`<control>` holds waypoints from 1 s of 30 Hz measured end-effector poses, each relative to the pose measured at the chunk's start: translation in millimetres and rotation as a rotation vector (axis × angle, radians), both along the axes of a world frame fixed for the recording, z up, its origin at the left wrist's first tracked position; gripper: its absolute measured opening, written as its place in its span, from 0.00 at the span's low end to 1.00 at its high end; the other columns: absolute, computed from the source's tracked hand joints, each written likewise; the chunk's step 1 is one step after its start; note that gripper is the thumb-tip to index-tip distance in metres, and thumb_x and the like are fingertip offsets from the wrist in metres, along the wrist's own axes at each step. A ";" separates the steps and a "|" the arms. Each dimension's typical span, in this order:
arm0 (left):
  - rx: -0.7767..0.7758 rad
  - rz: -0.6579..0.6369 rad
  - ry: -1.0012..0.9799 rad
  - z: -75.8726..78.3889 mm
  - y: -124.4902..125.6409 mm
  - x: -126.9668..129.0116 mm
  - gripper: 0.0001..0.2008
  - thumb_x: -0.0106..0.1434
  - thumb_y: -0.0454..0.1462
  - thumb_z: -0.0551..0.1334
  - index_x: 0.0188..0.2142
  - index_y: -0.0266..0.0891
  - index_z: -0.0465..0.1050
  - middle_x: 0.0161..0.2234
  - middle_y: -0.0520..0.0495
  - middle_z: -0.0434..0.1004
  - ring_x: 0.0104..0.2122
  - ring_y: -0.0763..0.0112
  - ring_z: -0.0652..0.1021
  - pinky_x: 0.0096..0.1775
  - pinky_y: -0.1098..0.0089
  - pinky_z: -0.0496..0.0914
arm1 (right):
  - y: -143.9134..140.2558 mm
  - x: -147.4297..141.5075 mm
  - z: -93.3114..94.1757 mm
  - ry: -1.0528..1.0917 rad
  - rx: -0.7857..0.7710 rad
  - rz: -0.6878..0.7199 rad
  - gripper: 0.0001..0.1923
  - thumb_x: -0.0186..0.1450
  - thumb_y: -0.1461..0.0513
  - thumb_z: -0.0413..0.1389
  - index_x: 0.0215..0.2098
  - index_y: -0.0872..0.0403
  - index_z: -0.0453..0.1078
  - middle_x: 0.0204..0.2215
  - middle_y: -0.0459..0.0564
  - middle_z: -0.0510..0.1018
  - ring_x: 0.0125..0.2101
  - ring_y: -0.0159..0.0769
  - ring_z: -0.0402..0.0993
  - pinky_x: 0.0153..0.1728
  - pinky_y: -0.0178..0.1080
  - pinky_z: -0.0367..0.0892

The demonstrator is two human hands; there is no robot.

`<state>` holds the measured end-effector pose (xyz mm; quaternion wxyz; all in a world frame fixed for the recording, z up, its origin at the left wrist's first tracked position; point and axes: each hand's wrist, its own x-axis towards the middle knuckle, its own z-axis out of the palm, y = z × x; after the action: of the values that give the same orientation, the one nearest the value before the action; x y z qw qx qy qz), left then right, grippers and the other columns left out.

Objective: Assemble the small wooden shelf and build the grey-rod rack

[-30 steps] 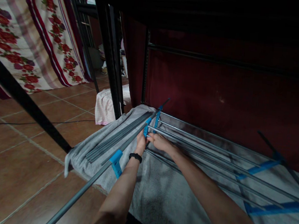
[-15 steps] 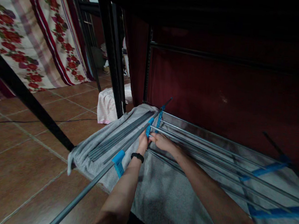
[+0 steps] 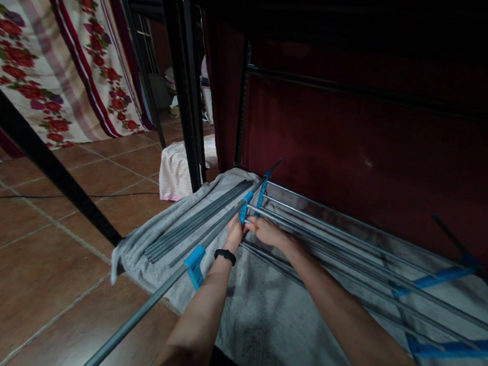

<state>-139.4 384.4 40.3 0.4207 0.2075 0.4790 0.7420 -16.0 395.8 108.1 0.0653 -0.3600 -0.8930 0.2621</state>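
Observation:
A partly assembled rack of grey metal tubes and blue plastic connectors lies on a grey blanket (image 3: 265,317). My left hand (image 3: 234,232) is closed around a blue connector (image 3: 243,210) on a long grey pole (image 3: 150,299). Right beside it, my right hand (image 3: 263,230) pinches the end of a metal tube at that connector; its fingers partly hide the joint. Another blue connector (image 3: 194,261) sits lower on the pole. Several crossbars (image 3: 350,248) run right to blue end pieces (image 3: 459,347). Left of the pole lies a bundle of loose grey tubes (image 3: 197,221).
Black metal posts (image 3: 187,97) frame the blanket-covered surface, with a dark red sheet (image 3: 360,142) behind. A floral curtain (image 3: 66,56) hangs at the left over a brown tiled floor (image 3: 73,207). A thin cable (image 3: 65,196) crosses the tiles.
Both hands stay at the same connector, with almost no movement. The view has shifted very slightly.

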 end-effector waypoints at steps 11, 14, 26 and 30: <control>-0.020 0.061 -0.042 7.6 1.1 2.7 0.18 0.61 0.48 0.64 0.22 0.39 0.67 0.19 0.54 0.64 0.23 0.74 0.67 0.28 0.73 0.64 | -36.5 -21.8 8.5 -0.296 0.302 -0.226 0.21 0.75 0.57 0.39 0.54 0.57 0.69 0.46 0.62 0.81 0.47 0.47 0.79 0.46 0.42 0.69; -0.004 0.076 -0.079 8.9 1.0 3.6 0.17 0.61 0.45 0.65 0.22 0.39 0.67 0.21 0.54 0.65 0.23 0.75 0.68 0.30 0.73 0.65 | -31.4 -17.5 11.6 -0.301 0.273 -0.135 0.20 0.75 0.57 0.40 0.56 0.55 0.67 0.45 0.59 0.82 0.46 0.45 0.79 0.45 0.41 0.69; -0.012 0.053 -0.139 18.4 -3.6 5.5 0.19 0.60 0.45 0.68 0.21 0.38 0.66 0.20 0.56 0.61 0.22 0.78 0.63 0.28 0.74 0.61 | -13.1 -11.1 10.6 -0.203 0.176 -0.036 0.18 0.75 0.57 0.44 0.54 0.55 0.70 0.44 0.58 0.82 0.46 0.41 0.79 0.41 0.35 0.66; 0.032 0.083 -0.034 13.9 -1.9 4.9 0.18 0.63 0.44 0.65 0.21 0.38 0.67 0.21 0.55 0.63 0.24 0.76 0.66 0.31 0.74 0.63 | -10.8 -11.3 10.0 -0.191 0.168 -0.041 0.17 0.75 0.58 0.44 0.51 0.56 0.72 0.44 0.58 0.82 0.47 0.41 0.79 0.41 0.34 0.65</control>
<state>-134.6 382.5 54.2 0.3943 0.1816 0.4680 0.7697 -27.3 385.0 118.0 0.0154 -0.3948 -0.9064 0.1494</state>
